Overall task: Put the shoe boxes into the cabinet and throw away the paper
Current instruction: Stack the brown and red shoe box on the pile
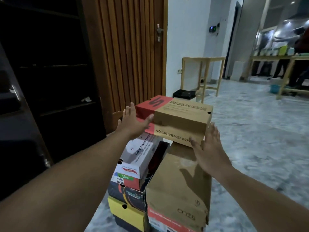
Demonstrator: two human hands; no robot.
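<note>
Item: brown-and-red cardboard shoe box (180,118), topmost on stack, between my hands, long axis left-right. Left hand (133,122) fingers straight, apparently touching red end. Right hand (209,148) fingers spread beside brown end. Dark cabinet (50,64) left.

Two hands were in view, the left hand (133,122) and the right hand (209,152), one at each side of the top box (180,118). Shoe boxes stood in two stacks on the floor (259,131). The left stack showed at least five: a white box (140,154), a red and green box (127,180), a black box (128,197), a yellow box (127,213) and a dark one under it, partly cut off. The right stack showed three: the top box, a plain brown box (180,186) and a red-striped box (167,218). Two wooden tables (203,60) (274,58) stood behind. One door (130,52), one black bin (184,94), one dark cabinet (50,67) and one scrap of paper (86,99) on a cabinet shelf were visible.
</note>
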